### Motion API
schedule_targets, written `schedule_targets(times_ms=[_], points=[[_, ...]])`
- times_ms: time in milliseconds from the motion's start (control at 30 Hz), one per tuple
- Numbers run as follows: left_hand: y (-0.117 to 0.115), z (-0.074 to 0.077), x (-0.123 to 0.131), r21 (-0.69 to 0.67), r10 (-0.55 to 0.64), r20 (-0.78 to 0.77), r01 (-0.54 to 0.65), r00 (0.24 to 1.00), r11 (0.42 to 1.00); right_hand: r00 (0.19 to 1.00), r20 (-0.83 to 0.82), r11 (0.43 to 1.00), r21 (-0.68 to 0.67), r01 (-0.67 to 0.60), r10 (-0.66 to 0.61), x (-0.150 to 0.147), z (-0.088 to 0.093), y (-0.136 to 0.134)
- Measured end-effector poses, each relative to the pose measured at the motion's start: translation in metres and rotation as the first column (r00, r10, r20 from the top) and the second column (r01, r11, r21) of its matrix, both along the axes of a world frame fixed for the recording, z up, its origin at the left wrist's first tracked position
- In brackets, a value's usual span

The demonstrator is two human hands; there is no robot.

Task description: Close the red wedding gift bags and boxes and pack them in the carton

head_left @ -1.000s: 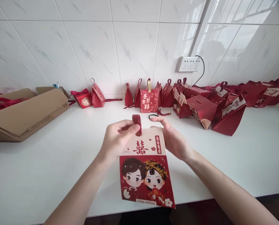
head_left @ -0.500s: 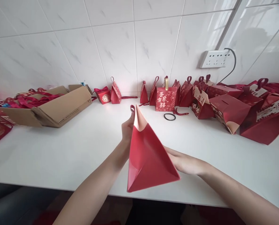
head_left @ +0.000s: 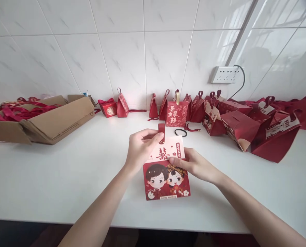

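Note:
A red and cream gift box point(head_left: 165, 181) with two cartoon figures on its front is held up above the white table point(head_left: 91, 178), its printed face toward me. My left hand point(head_left: 142, 147) pinches the dark red ribbon loop point(head_left: 161, 128) at the box's top between thumb and fingers. At the right side, my right hand point(head_left: 191, 163) grips the box, its thumb on the front and its fingers hidden behind. Just beyond the box lies a black ring point(head_left: 180, 132), near a standing red box point(head_left: 177, 114) with white characters.
An open cardboard box point(head_left: 57, 121) full of red ribboned things stands at the left. Several red gift boxes line the tiled wall, and a larger pile point(head_left: 261, 123) fills the right. A white power strip point(head_left: 225, 74) with a black cable is on the wall.
The gift box has turned from its triangular side to its printed front. My left hand now shows on the ribbon loop, and my right hand has come up along the box's side.

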State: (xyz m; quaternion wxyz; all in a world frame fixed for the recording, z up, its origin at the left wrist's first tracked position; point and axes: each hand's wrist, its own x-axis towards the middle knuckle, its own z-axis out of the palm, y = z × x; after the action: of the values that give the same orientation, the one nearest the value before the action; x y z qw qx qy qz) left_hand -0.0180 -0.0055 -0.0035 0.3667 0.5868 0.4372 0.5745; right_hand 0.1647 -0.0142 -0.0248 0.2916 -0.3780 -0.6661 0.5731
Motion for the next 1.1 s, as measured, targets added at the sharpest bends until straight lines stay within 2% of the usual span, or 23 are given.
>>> schedule_targets(times_ms=[267, 333, 400, 467, 533, 633, 700, 933, 1100], points=[[0.002, -0.001, -0.001, -0.087, -0.070, 0.078, 0.077, 0.994, 0.993, 0.998, -0.055, 1.000, -0.024, 0.004, -0.005, -0.002, -0.001, -0.002], [0.003, -0.001, 0.000, -0.099, -0.066, 0.094, 0.075, 0.993, 0.992, 0.995, -0.078, 0.998, -0.005, 0.061, -0.062, -0.005, -0.002, -0.002], [0.002, -0.002, 0.002, -0.107, -0.073, 0.103, 0.084, 0.992, 0.991, 0.977, -0.136, 0.983, 0.057, 0.175, -0.165, -0.008, -0.002, -0.004], [-0.001, -0.002, 0.005, -0.114, -0.110, 0.099, 0.121, 0.989, 0.986, 0.945, -0.203, 0.941, 0.170, 0.293, -0.258, -0.010, -0.003, -0.006], [-0.005, -0.001, 0.008, -0.110, -0.161, 0.077, 0.168, 0.984, 0.980, 0.924, -0.231, 0.867, 0.334, 0.369, -0.305, -0.011, -0.003, -0.008], [-0.013, 0.000, 0.012, -0.067, -0.228, 0.036, 0.230, 0.973, 0.971, 0.920, -0.179, 0.726, 0.570, 0.386, -0.349, -0.011, -0.002, -0.011], [-0.017, 0.001, 0.014, -0.036, -0.248, 0.033, 0.249, 0.968, 0.968, 0.919, -0.141, 0.680, 0.633, 0.370, -0.369, -0.011, -0.001, -0.012], [-0.018, 0.000, 0.015, -0.004, -0.239, 0.039, 0.239, 0.970, 0.971, 0.922, -0.110, 0.691, 0.631, 0.352, -0.370, -0.009, 0.000, -0.015], [-0.018, -0.001, 0.015, 0.025, -0.239, 0.009, 0.239, 0.971, 0.971, 0.933, -0.117, 0.725, 0.599, 0.339, -0.340, -0.008, -0.001, -0.014]])
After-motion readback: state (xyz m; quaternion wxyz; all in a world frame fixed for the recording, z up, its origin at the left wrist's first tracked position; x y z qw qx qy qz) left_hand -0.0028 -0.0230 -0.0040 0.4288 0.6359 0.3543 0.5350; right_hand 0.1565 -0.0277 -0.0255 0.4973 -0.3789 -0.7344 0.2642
